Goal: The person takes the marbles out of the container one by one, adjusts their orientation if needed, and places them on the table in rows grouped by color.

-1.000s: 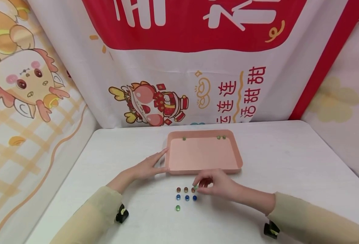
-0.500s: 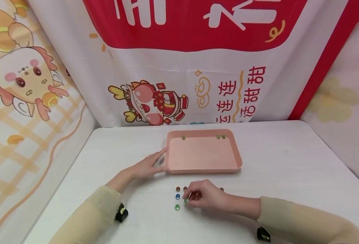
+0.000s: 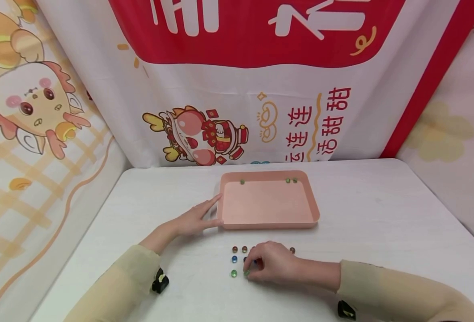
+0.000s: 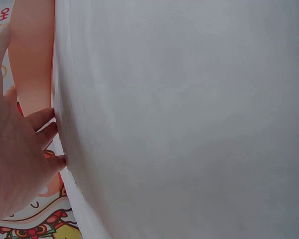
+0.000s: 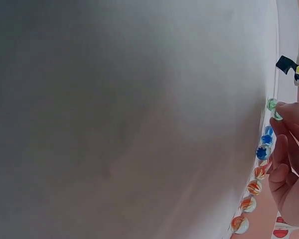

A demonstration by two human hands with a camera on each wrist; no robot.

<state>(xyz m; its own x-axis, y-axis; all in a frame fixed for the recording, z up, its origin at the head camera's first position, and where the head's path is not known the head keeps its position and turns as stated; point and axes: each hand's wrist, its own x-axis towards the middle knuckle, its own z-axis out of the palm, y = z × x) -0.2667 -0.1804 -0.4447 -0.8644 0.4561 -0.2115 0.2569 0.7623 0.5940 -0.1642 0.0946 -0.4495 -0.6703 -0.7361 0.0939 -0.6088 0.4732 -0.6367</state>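
Note:
Between the thumb and forefinger of my right hand (image 3: 275, 264) is a green marble (image 5: 277, 115), pinched low at the table. Just left of it in the head view lies another green marble (image 3: 234, 273). Blue marbles (image 3: 234, 259) form a row behind, partly covered by my fingers. Farther back runs a row of orange-red marbles (image 3: 234, 249), some hidden by the hand; the right wrist view shows their swirls (image 5: 254, 187). My left hand (image 3: 194, 220) spreads its straight fingers against the left side of a pink tray (image 3: 269, 226).
Three green marbles lie along the tray's far side, one of them at the left (image 3: 243, 182). The white table (image 3: 361, 214) meets a printed cloth backdrop (image 3: 205, 85) at its far edge. Side panels stand left and right.
My right hand has brought the green marble from near the orange-red row leftward and toward me, down beside the other green one. The left hand stays at the tray.

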